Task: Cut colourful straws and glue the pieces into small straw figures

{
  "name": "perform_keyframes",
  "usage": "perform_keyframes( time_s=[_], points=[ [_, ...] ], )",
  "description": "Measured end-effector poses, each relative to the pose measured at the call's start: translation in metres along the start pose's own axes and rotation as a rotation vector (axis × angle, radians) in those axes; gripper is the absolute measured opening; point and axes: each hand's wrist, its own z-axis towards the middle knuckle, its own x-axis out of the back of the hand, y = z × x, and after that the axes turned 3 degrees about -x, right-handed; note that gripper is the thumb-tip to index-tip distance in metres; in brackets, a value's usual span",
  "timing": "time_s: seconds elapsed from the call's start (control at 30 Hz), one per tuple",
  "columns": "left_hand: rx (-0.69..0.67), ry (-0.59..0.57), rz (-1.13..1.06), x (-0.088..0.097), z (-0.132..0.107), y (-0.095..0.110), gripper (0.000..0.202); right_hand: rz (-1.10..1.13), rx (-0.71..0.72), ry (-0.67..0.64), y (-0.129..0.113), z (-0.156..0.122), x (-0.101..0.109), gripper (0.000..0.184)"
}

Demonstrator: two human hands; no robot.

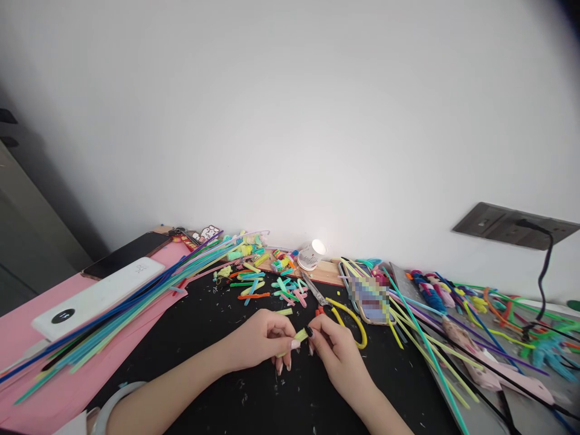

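Hands around short yellow stem

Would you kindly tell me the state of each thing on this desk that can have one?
Left hand: pinching the short yellow straw piece.
Right hand: pinching the same piece's other end.
Yellow-handled metal scissors: lying flat, blades look shut.
Small white cup: tipped on its side.
Black smartphone: screen dark.
Black wall plug: plugged into the grey socket panel.
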Motion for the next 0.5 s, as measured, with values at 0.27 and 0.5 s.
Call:
perform_keyframes(
  time_s=[0.27,0.5],
  points=[
    [-0.019,-0.018,-0.023,0.0006,-0.0009,0.0025,0.023,0.107,-0.043,-0.048,0.0046,-0.0008,-0.0026,0.029],
    [-0.023,0.008,0.096,0.0013,-0.0023,-0.0007,0.023,0.013,0.003,-0.048,0.0004,-0.0002,-0.0008,0.020]
  ],
)
